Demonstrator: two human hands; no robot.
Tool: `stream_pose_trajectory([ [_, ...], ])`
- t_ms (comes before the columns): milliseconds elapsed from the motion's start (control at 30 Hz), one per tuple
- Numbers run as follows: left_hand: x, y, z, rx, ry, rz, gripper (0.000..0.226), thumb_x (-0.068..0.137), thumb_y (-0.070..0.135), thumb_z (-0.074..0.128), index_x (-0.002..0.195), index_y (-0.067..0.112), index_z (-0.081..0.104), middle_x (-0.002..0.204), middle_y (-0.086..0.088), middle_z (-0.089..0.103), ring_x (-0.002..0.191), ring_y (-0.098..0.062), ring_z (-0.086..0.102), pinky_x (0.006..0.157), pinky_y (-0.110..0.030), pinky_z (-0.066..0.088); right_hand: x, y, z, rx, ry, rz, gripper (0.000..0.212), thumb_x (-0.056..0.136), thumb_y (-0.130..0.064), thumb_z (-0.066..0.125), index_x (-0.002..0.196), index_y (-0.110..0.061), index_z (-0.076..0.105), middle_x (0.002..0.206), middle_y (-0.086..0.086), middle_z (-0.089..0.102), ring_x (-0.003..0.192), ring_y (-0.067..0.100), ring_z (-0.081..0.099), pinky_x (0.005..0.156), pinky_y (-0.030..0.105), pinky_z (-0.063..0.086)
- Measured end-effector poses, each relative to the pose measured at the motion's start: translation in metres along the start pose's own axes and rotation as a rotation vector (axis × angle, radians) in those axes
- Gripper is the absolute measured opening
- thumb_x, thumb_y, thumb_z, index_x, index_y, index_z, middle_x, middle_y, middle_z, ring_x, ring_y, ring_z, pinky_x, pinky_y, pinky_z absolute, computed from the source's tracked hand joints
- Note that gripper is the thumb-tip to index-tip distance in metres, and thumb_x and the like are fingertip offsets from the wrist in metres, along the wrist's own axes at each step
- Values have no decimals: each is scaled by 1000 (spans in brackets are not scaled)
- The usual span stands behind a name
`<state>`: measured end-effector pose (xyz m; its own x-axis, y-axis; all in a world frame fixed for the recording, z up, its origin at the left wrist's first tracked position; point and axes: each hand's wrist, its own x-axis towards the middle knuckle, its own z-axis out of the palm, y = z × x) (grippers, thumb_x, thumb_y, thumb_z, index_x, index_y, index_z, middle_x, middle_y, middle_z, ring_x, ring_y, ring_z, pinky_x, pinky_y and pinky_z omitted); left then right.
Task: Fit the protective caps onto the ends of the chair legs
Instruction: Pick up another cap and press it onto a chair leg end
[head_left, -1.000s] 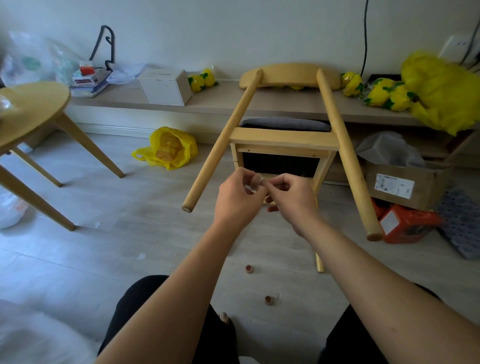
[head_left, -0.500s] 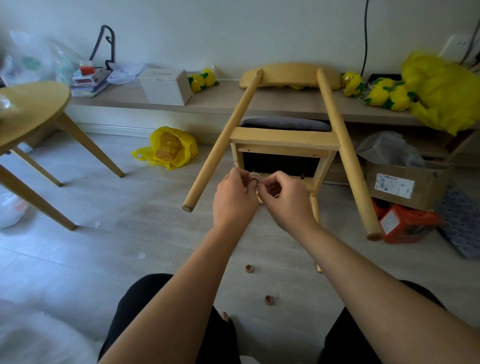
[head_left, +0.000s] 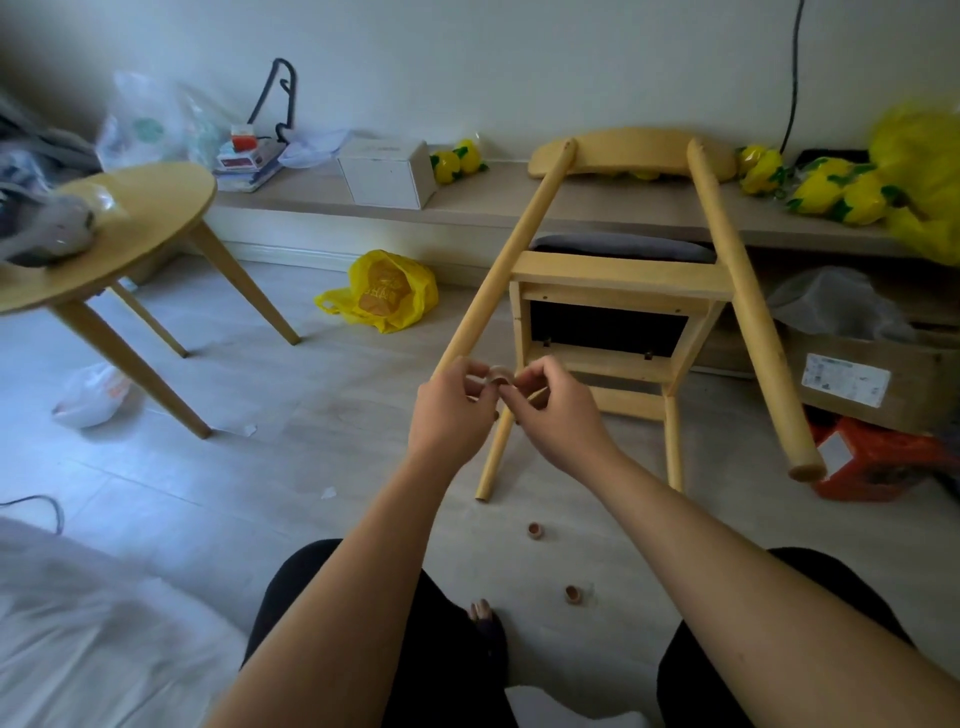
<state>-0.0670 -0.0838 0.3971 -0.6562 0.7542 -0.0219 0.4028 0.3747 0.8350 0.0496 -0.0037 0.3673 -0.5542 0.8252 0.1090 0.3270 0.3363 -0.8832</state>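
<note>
A wooden chair (head_left: 618, 280) lies tipped over with its legs pointing toward me and its backrest on a low shelf. My left hand (head_left: 452, 410) and my right hand (head_left: 550, 410) meet in front of the long left leg (head_left: 498, 275). Between their fingertips they pinch one small pale cap (head_left: 497, 374). The end of that leg is hidden behind my left hand. The long right leg (head_left: 753, 322) ends bare at the lower right. Two more brown caps (head_left: 535, 530) (head_left: 572, 593) lie on the floor between my knees and the chair.
A round wooden table (head_left: 150, 218) stands at the left. A yellow plastic bag (head_left: 384, 291) lies on the floor. A cardboard box (head_left: 878, 379) and an orange box (head_left: 883, 457) sit at the right beside the chair. A low shelf (head_left: 478, 202) holds a white box and yellow fruit toys.
The view has shifted to the right and downward. My hands stay together on the cap and now sit over the end of the left leg.
</note>
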Motion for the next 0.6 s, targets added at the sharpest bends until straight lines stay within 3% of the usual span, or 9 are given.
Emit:
stream_pose_trajectory([
  [133, 0, -19, 23, 42, -109, -19, 9, 93, 25, 69, 101, 21, 69, 83, 3, 76, 74, -12, 73, 70, -41, 63, -22, 33, -2, 10, -5, 106, 45, 87, -70, 60, 103, -29, 57, 88, -8, 66, 74, 8, 66, 64, 29, 59],
  [233, 10, -24, 61, 105, -175, 8, 12, 93, 20, 63, 101, 25, 71, 88, 6, 75, 76, -8, 72, 71, -37, 63, -30, 66, -3, 26, -30, 197, 44, 92, -66, 55, 107, -26, 61, 85, -3, 68, 71, 16, 67, 61, 40, 57],
  [333, 27, -27, 100, 138, -179, -15, 17, 95, 17, 58, 103, 26, 71, 89, 7, 73, 78, -7, 70, 68, -29, 59, -12, 88, -1, -76, -12, 236, 34, 101, -52, 52, 109, -21, 65, 86, -7, 68, 73, 9, 66, 61, 32, 53],
  [433, 43, -31, 121, 177, -165, -5, 23, 96, 15, 55, 108, 28, 70, 98, 5, 75, 90, -12, 70, 76, -32, 58, 12, 102, -2, -135, 4, 245, 25, 102, -42, 55, 106, -20, 66, 87, -5, 70, 76, 10, 67, 66, 33, 58],
  [533, 56, -33, 132, 145, -122, -19, 22, 99, 14, 57, 112, 28, 68, 97, 13, 74, 81, 5, 67, 67, -14, 54, 36, 116, -7, -128, 7, 249, 21, 99, -40, 59, 103, -22, 68, 84, -12, 68, 76, 1, 65, 66, 24, 55],
  [600, 57, -33, 139, 98, -146, -47, 22, 100, 14, 59, 114, 28, 67, 96, 16, 73, 84, 8, 66, 70, -12, 53, 41, 124, -10, -104, 47, 259, 17, 97, -38, 62, 102, -23, 68, 83, -14, 68, 75, -2, 65, 62, 17, 52],
])
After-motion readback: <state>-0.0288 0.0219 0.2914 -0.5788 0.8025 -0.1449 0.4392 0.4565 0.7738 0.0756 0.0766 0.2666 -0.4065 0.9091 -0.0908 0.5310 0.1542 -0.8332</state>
